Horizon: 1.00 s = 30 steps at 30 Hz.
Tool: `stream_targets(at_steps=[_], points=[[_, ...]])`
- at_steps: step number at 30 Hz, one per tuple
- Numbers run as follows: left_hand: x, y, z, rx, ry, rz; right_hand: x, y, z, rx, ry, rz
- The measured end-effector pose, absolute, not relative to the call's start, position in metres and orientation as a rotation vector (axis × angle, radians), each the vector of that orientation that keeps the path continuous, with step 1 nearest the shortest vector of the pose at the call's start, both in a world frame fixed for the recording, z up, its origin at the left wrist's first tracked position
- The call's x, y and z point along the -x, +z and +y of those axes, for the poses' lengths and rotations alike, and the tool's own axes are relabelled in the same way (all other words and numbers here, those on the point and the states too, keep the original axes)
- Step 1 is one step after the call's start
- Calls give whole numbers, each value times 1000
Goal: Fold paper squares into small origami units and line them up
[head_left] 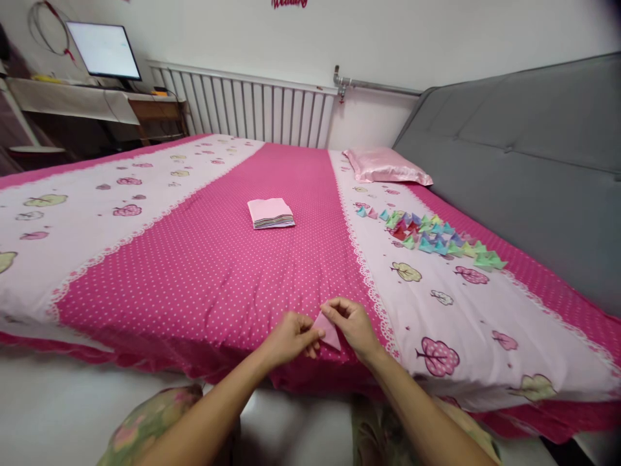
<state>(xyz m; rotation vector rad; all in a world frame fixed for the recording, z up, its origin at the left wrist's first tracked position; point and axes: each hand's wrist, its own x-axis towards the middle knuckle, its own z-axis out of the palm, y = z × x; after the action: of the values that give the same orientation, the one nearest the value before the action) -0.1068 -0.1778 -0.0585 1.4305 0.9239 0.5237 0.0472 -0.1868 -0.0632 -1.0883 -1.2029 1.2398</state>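
Near the front edge of the bed, both my hands pinch a small folded pink paper (328, 330). My left hand (290, 338) grips its left corner with closed fingers. My right hand (354, 327) holds its upper right edge between thumb and fingertips. The paper rests low over the pink dotted bedspread (218, 272). Further back on the bed lies a stack of square coloured papers (270, 213), pink sheet on top. To the right sits a cluster of several folded paper pieces (429, 236) in green, blue, red and pink.
A pink satin pillow (385, 166) lies at the head of the bed by the grey padded headboard (524, 162). A white radiator (252, 107) lines the far wall. A desk with a lit monitor (103, 50) stands at the back left. White floor lies below the bed edge.
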Motion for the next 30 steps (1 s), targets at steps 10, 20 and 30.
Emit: stream_targets(at_steps=[10, 20, 30], points=[[107, -61, -170, -1292, 629, 938, -48, -64, -182, 1126, 1185, -1052], [106, -57, -170, -1330, 712, 988, -48, -68, -180, 1129, 1169, -994], [106, -60, -171, -1196, 811, 884, -43, -56, -188, 993, 1346, -1203]])
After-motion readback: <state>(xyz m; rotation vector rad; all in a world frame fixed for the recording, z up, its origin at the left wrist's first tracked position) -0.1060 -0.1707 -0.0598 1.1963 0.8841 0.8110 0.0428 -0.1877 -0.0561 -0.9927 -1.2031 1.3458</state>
